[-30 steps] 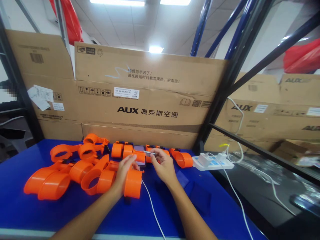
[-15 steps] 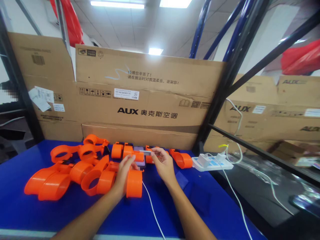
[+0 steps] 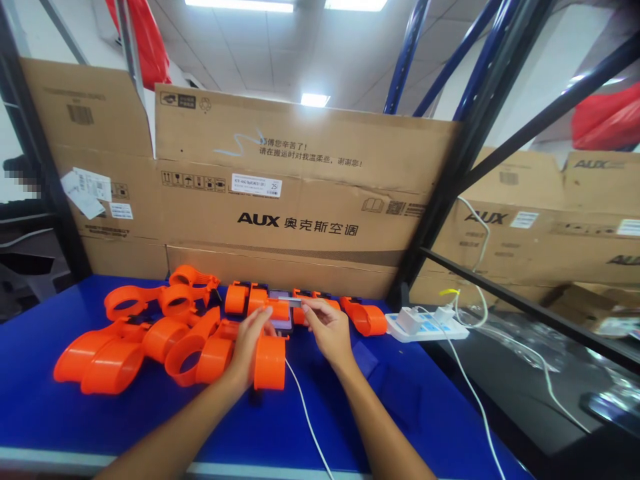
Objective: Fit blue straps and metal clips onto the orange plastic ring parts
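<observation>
Through my headset feed, two bare hands meet over an orange holder (image 3: 278, 309), left of the power strip (image 3: 454, 331).
I see the left hand (image 3: 246, 341) curled round the holder, thumb on top; a wide orange ring (image 3: 270, 364) shows beside its palm, and I cannot tell whether the two are joined. The right hand (image 3: 327, 331), nearer the power strip, pinches a slim grey piece (image 3: 294, 303) between thumb and fingers, its far end at the holder. More orange holders (image 3: 113, 368) lie farther left of the power strip on the blue table (image 3: 220, 430); a cardboard panel (image 3: 310, 180) stands behind it.
</observation>
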`<state>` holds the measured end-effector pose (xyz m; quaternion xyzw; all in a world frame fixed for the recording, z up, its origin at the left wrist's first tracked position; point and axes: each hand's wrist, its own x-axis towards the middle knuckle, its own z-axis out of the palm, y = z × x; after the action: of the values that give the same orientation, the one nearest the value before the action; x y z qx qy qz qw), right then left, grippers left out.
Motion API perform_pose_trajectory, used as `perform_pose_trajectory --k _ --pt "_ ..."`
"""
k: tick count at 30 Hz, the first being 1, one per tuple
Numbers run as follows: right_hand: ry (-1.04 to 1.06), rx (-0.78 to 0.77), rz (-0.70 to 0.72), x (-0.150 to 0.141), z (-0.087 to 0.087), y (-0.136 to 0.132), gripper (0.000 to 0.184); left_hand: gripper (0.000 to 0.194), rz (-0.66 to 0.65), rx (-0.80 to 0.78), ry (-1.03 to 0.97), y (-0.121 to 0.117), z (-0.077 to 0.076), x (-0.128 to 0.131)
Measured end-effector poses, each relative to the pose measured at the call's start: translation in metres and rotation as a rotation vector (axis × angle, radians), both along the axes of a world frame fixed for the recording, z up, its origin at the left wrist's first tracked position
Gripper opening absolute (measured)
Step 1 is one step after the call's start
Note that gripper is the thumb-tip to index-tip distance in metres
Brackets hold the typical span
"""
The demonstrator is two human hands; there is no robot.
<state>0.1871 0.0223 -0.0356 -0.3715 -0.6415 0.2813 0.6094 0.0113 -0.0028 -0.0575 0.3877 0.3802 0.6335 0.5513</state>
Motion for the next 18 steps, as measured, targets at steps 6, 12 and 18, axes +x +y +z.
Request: perform_pose_trajectory --k 6,12,18 --pt "-0.023 0.042 0.022 -0.0029 0.0004 -0.0022 0.022 0.051 0.019 0.024 0.021 -0.0016 0.0007 -0.0005" --pt "-0.078 0.120 0.047 -0.0028 -0.0030 0.0016 0.020 0.048 0.002 0.028 0.024 -0.0034 0.0023 0.0003" --pt "-0.188 0.128 0.062 -0.0027 -0.0043 -0.0007 0.025 0.046 -0.028 0.037 0.055 -0.0022 0.0049 -0.0015"
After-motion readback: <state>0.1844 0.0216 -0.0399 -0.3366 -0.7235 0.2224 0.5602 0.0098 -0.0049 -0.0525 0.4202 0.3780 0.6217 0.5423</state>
